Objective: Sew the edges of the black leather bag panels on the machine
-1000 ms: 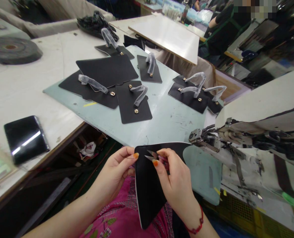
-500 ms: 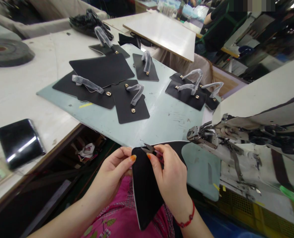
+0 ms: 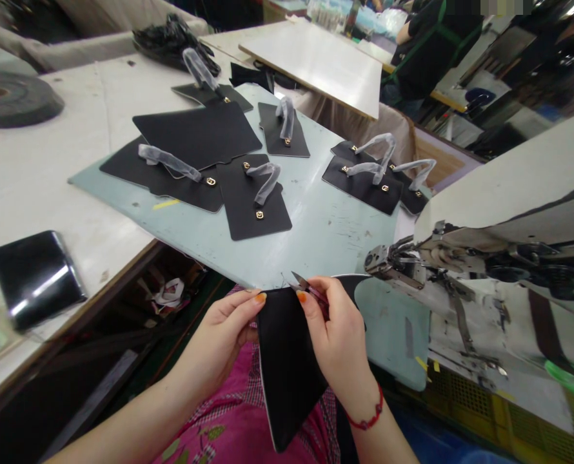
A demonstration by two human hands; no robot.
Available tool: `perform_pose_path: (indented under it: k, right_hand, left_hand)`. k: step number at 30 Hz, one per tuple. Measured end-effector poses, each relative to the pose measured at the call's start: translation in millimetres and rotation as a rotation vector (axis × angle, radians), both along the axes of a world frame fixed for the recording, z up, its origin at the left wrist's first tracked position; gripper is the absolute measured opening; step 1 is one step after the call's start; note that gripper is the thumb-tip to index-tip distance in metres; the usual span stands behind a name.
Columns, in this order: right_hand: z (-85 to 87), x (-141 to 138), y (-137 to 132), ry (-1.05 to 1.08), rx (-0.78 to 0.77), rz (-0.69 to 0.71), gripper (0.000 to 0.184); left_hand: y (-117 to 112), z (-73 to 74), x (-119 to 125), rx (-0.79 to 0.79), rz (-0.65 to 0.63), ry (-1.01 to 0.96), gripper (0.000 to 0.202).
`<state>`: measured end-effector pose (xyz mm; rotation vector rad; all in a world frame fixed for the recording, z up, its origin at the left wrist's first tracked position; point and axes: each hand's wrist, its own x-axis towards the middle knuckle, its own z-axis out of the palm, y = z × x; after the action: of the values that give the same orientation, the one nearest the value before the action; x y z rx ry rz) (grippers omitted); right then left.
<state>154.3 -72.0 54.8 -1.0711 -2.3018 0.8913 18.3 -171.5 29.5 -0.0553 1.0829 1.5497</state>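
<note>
A black leather-like panel (image 3: 289, 367) with a pale edge hangs over my lap. My left hand (image 3: 231, 322) pinches its upper left corner between thumb and fingers. In my right hand (image 3: 338, 328) is a small pair of thread snips (image 3: 302, 281), its pointed blades standing just above the panel's top edge. Fine dark thread ends stick up beside the blades. Part of the snips is hidden by my fingers, which also rest against the panel.
Several black bag panels (image 3: 255, 200) with plastic-wrapped handles lie on the pale green tabletop (image 3: 311, 238). A sewing machine (image 3: 398, 258) stands close on the right. At left are a shiny black object (image 3: 38, 277) and a dark roll (image 3: 16, 100). A person (image 3: 427, 51) is at the back right.
The snips and my right hand have shifted slightly right, away from my left hand. The blades now point up off the panel's edge. My left hand keeps its pinch on the corner.
</note>
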Motion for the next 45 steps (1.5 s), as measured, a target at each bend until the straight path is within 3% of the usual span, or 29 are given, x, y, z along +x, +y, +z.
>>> perform_pose_path:
  k: [6, 13, 25, 28, 30, 35, 37, 40, 45]
  right_hand:
    - [1.6, 17, 10, 0.035, 0.063, 0.098, 0.014]
    - [1.5, 11, 0, -0.027, 0.177, 0.118, 0.018]
    - [-1.2, -1, -10, -0.008, 0.099, 0.057, 0.014]
    - [-3.2, -5, -14, 0.060, -0.052, 0.024, 0.014]
    - [-5.2, -8, -15, 0.174, -0.245, -0.012, 0.014]
    - [-1.6, -10, -2, 0.649, -0.851, -0.176, 0.022]
    - [2.2, -8, 8, 0.836, -0.941, -0.248, 0.026]
    - [2.6, -3, 16, 0.824, -0.806, -0.217, 0.030]
    - [-1.6, -4, 12, 0.291, -0.324, 0.125, 0.028]
  left_hand:
    - [2, 3.0, 0, 0.015, -0.010, -0.027, 0.018]
    - [-1, 3.3, 1, 0.054, -0.029, 0.008, 0.020]
    - [-6, 0.0, -1, 0.062, -0.111, 0.132, 0.024]
    - [-5, 0.4, -2, 0.077, -0.144, 0.137, 0.022]
    - [-3, 2.6, -1, 0.091, -0.141, 0.070, 0.020]
    - [1, 2.4, 5, 0.060, -0.060, -0.045, 0.014]
    - [-1, -1.2, 7, 0.025, -0.036, -0.091, 0.013]
    - [-4, -4.9, 11, 0.009, -0.032, -0.115, 0.011]
    - [-7, -1.8, 9, 0.054, -0.093, -0.036, 0.017]
